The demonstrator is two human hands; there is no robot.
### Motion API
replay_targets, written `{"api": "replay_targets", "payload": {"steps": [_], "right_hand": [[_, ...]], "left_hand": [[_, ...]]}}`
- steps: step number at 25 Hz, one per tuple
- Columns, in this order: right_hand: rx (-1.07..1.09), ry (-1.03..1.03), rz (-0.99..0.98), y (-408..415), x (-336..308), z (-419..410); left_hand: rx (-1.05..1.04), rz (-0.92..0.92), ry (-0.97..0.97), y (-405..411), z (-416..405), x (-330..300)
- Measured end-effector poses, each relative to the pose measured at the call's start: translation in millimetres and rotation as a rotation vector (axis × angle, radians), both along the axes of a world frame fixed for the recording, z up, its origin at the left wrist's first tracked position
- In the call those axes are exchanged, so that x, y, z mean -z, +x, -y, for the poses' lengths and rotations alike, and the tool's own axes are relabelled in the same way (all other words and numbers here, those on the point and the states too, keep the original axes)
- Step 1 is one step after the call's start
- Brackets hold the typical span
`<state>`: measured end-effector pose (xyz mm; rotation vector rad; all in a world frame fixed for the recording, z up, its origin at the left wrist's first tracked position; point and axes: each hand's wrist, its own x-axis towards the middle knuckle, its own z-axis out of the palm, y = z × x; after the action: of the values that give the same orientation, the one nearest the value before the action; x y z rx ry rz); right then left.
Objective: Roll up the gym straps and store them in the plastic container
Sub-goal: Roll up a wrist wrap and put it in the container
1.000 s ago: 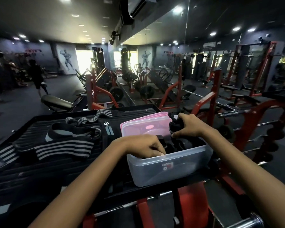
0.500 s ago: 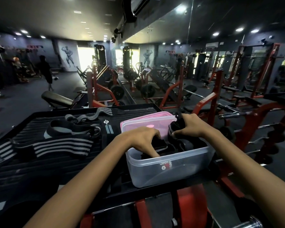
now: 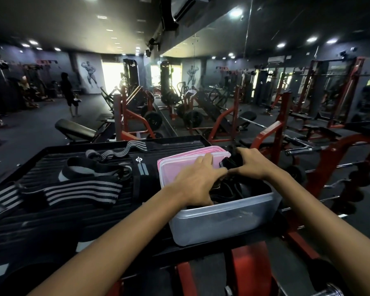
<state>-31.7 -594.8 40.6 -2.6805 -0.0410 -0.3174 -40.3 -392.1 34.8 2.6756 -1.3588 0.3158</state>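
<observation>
A: What's in the clear plastic container [image 3: 220, 223], lower centre of the frame?

B: Dark rolled straps [image 3: 235, 189], piled inside. Behind it lies a pink lid [image 3: 179, 162].

A: And the hands?

B: The right hand [image 3: 251, 164] has its fingers curled round a black strap roll [image 3: 233, 161] at the far rim. The left hand [image 3: 198, 182] reaches in with fingers spread and fairly straight, touching the pile.

A: Anything outside?

B: Striped straps [image 3: 81, 190] lie unrolled on the black ribbed tray [image 3: 41, 221], left of centre.

place: gym | evidence: red weight racks [image 3: 271, 133]; bench [image 3: 75, 130]; barbell plates [image 3: 153, 120]; wall mirror [image 3: 286, 71]
</observation>
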Motion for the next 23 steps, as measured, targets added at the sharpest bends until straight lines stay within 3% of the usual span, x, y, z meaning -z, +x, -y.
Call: {"api": "replay_targets", "payload": {"steps": [5, 8, 14, 19, 23], "right_hand": [[0.020, -0.008, 0.009, -1.2, 0.0, -0.4], [0.016, -0.028, 0.007, -2.8, 0.4, -0.9], [0.005, -0.030, 0.069, -7.5, -3.9, -4.9], [-0.011, 0.022, 0.122, -4.9, -4.7, -5.9], [-0.022, 0.010, 0.161, -5.6, -8.5, -2.9]], "left_hand": [[0.071, -0.346, 0.108, 9.9, -5.3, -1.9], [0.105, -0.329, 0.047, 5.9, -3.5, 2.0], [0.122, -0.373, 0.179, 5.1, -3.8, -0.8], [0.081, -0.566, 0.058, 8.9, -7.5, -1.4], [-0.016, -0.434, -0.236, 16.8, -7.5, -9.7]]}}
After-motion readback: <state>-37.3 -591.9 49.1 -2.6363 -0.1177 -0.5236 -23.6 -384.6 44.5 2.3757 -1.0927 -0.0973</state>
